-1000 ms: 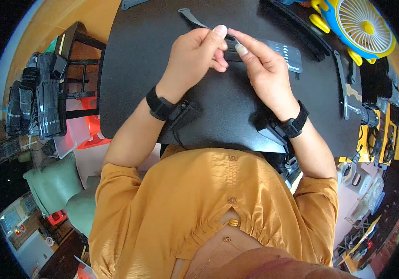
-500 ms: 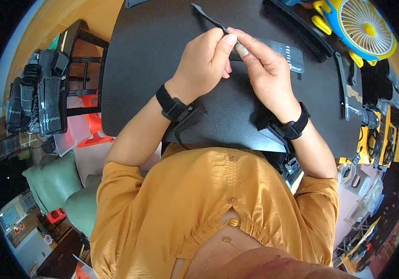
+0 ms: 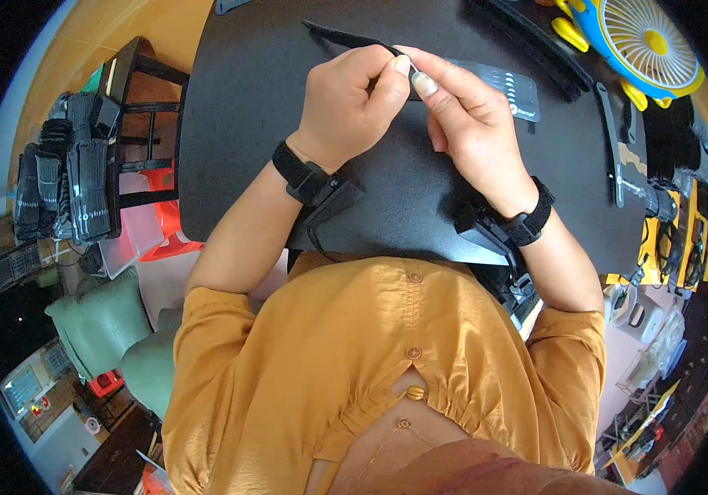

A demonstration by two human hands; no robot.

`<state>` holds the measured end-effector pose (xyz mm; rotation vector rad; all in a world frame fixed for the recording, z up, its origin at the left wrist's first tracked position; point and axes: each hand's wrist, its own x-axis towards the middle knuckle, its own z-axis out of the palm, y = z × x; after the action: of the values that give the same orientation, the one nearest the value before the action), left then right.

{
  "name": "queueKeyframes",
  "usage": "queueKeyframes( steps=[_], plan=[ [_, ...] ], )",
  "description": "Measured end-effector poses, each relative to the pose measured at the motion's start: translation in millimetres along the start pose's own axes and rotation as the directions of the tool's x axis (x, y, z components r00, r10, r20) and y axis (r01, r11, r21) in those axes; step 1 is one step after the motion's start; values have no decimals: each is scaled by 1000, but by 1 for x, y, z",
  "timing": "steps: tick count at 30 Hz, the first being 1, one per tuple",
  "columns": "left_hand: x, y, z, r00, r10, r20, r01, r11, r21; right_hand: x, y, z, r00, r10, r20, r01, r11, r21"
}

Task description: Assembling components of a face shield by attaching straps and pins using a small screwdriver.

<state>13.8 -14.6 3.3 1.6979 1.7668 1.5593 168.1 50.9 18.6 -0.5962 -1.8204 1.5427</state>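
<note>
My left hand [image 3: 350,103] is curled with the thumb pressed down, grasping a black strap [image 3: 346,35] near its right end. My right hand [image 3: 474,115] meets it just beside, thumb and forefinger pinched at that same end — a small pale glint shows there, too small to identify. Whether my right fingertips grip the strap itself or something fitted to it, I cannot tell.

The two-sided hold appears meant to keep the end steady: the left thumb seems to brace, the right fingertips to do the fine work. Both hands meet over the far part of the dark table [image 3: 238,140], presumably for a clear view.

As to position, the strap's free length extends far and left beyond my left knuckles; its right end lies between the two thumbs, partly hidden. A grey card [image 3: 512,89] lies beyond my right fingers. Farther right are a long black strip [image 3: 531,48], a second strap [image 3: 609,144] and a fan [image 3: 651,45] — my hands touch none of these.
</note>
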Motion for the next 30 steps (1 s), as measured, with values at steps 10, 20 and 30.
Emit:
queueKeyframes(
  steps=[10, 20, 30],
  plan=[
    [-1, 14, 9, 994, -1, -111, 7, 999, 45, 0, 2, 0, 988, -125, -90, 106, 976, -191],
    [-1, 17, 5, 992, -124, -23, 120, 986, -118, -2, 7, -1, 997, -62, -49, 57, 992, -111],
    [2, 2, 2, 998, 6, -65, -13, 995, -101, -3, -2, 0, 988, 152, 17, -153, 974, 165]
  ],
)
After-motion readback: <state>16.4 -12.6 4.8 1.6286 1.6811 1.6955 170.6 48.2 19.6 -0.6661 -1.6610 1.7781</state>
